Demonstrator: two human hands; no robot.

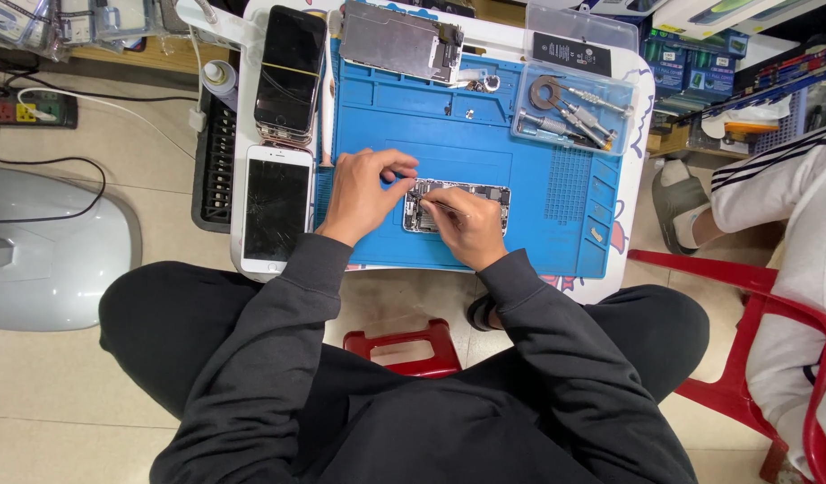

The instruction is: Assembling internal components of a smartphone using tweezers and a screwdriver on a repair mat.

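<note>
On the blue silicone work mat [520,242], near its front edge, lies an opened phone body [458,204], a flat rectangle with its dark and metallic inner parts laid bare. The left hand [363,193] rests on the phone's left end with thumb and forefinger pinched together over it; what they nip, if anything, is too small to tell. The right hand [467,229] covers the phone's lower middle, its fingers closed around a thin metal tool [441,205] whose tip points into the phone's interior. Both hands hide much of the phone, so only its right end and part of its top show plainly. Beyond the phone, at the mat's far edge, lies a grey metal plate [399,43], flat and dull, with small fittings at its right end. Right of the phone and farther back stands a clear plastic tray [571,112] holding several screwdrivers with knurled metal handles and a dark ring. Left of the phone, just off the mat, lies a white phone [276,208] with a cracked black glass face, and behind that a second phone [290,73] with a glossy dark screen. A white spray bottle [220,82] stands left of that. The mat sits on a small white table [641,134] above a pale tiled floor. Near the phone, under the table's front edge, a red plastic stool [413,350] shows between the person's dark-clad knees.
</note>
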